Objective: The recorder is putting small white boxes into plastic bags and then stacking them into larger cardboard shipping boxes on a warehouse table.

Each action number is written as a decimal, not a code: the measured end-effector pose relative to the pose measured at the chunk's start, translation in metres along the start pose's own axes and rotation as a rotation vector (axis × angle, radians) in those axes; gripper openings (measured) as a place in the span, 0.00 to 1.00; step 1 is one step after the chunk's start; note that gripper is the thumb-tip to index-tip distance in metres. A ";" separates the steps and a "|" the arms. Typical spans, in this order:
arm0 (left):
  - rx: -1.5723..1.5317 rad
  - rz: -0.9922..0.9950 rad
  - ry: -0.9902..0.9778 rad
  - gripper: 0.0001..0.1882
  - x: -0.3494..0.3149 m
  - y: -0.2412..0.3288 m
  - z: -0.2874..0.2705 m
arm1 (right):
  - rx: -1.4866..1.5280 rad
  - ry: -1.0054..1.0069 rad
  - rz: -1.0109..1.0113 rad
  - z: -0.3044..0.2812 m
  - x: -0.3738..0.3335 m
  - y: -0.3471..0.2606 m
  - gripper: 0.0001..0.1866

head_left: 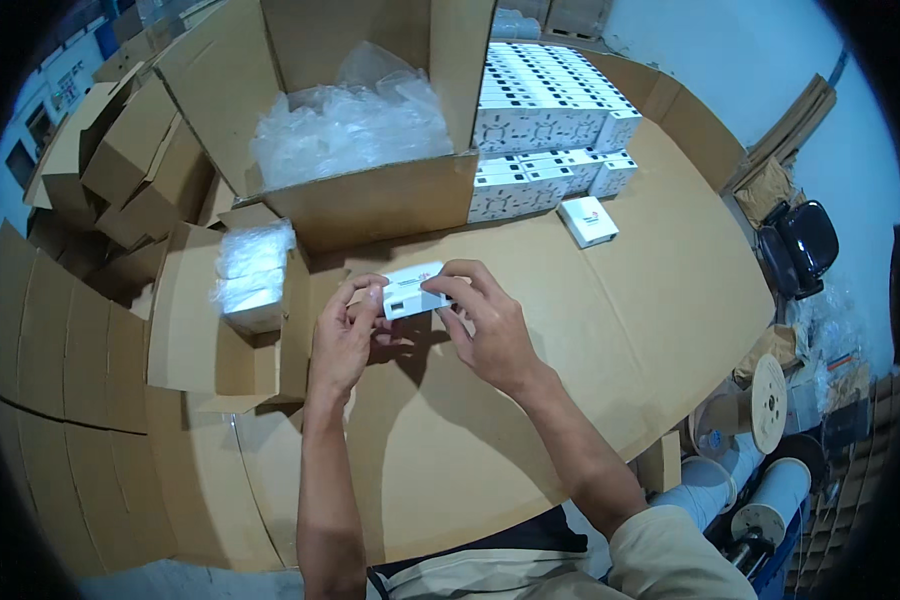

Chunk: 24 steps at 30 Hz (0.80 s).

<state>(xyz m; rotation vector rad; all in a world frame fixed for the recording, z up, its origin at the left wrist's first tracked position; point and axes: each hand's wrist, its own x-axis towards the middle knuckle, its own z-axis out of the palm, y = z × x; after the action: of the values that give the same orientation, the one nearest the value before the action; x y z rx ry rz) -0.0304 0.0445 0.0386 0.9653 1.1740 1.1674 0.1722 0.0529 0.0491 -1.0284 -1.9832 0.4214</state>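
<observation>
Between my two hands is a small white box (410, 285) with a dark square mark on its near side, raised over the cardboard-covered table. The fingers of my left hand (345, 335) pinch its left end. My right hand (485, 320) grips the right end, thumb below and fingers on top. To the left stands an open brown carton (185, 320) with bubble-wrapped packs (255, 270) in its far part. A similar white box (588, 221) lies alone on the table, near tall stacks of white boxes (535, 125).
A large open carton (390, 205) filled with clear plastic bags (355, 125) stands at the back. Empty brown cartons (135, 150) pile up at far left. Cable spools (770, 400) and a black chair (805, 245) are beyond the right table edge (715, 400).
</observation>
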 end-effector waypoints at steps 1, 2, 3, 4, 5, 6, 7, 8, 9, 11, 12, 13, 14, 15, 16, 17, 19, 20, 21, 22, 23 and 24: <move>0.065 0.041 0.021 0.13 0.001 -0.002 -0.002 | 0.063 0.037 -0.059 0.004 -0.001 0.003 0.19; 0.131 0.081 0.040 0.12 0.002 -0.004 -0.003 | 0.070 0.033 -0.065 0.007 -0.002 0.007 0.19; 0.056 0.113 0.045 0.15 0.004 -0.007 -0.002 | 0.193 0.053 0.012 0.011 -0.005 0.013 0.18; 0.057 0.113 0.052 0.15 0.004 -0.010 0.001 | 0.314 0.073 0.090 0.015 -0.007 0.019 0.18; 0.043 0.219 0.082 0.16 0.004 -0.011 0.006 | 0.529 0.080 0.249 0.024 -0.009 0.027 0.17; 0.029 0.320 0.107 0.18 0.006 -0.015 0.009 | 0.531 0.080 0.255 0.032 -0.013 0.040 0.17; 0.030 0.318 0.105 0.18 0.007 -0.015 0.010 | 0.569 0.082 0.300 0.036 -0.014 0.049 0.17; 0.103 0.319 0.108 0.20 0.008 -0.015 0.010 | 0.607 0.085 0.345 0.037 -0.017 0.057 0.18; 0.180 0.317 0.119 0.21 0.008 -0.017 0.006 | 0.613 0.082 0.349 0.036 -0.015 0.054 0.18; 0.288 0.324 0.120 0.21 0.011 -0.029 -0.008 | 0.459 -0.021 0.439 0.030 -0.007 0.041 0.19; 0.387 0.338 0.110 0.21 0.013 -0.030 -0.007 | 0.457 -0.017 0.443 0.029 -0.006 0.042 0.19; 0.414 0.294 0.103 0.21 0.013 -0.030 -0.005 | 0.381 -0.003 0.378 0.028 -0.006 0.043 0.20; 0.415 0.293 0.098 0.21 0.012 -0.030 -0.003 | 0.305 0.011 0.313 0.027 -0.007 0.044 0.21; 0.411 0.302 0.091 0.21 0.012 -0.031 -0.002 | 0.307 0.012 0.314 0.026 -0.007 0.045 0.21; 0.408 0.312 0.084 0.20 0.011 -0.031 -0.001 | 0.307 -0.020 0.329 0.025 -0.007 0.045 0.22; 0.409 0.312 0.084 0.20 0.011 -0.030 -0.001 | 0.307 -0.052 0.342 0.024 -0.007 0.045 0.23; 0.441 0.277 0.047 0.23 0.009 -0.029 -0.002 | 0.303 -0.056 0.339 0.025 -0.009 0.048 0.23; 0.440 0.276 0.046 0.23 0.009 -0.027 -0.002 | 0.300 -0.061 0.333 0.026 -0.009 0.048 0.24; 0.481 0.273 0.052 0.24 0.007 -0.026 -0.002 | 0.301 -0.063 0.334 0.026 -0.010 0.048 0.24; 0.521 0.270 0.057 0.24 0.007 -0.025 -0.003 | 0.294 -0.066 0.331 0.025 -0.009 0.048 0.24; 0.521 0.269 0.059 0.24 0.006 -0.025 -0.004 | 0.288 -0.069 0.329 0.026 -0.009 0.047 0.24; 0.488 0.245 0.055 0.25 0.007 -0.026 -0.004 | 0.288 -0.071 0.331 0.026 -0.009 0.047 0.24</move>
<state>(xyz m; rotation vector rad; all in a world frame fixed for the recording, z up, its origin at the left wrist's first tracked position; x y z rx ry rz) -0.0303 0.0471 0.0112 1.4866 1.4510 1.1227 0.1780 0.0766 0.0000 -1.1674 -1.7483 0.9072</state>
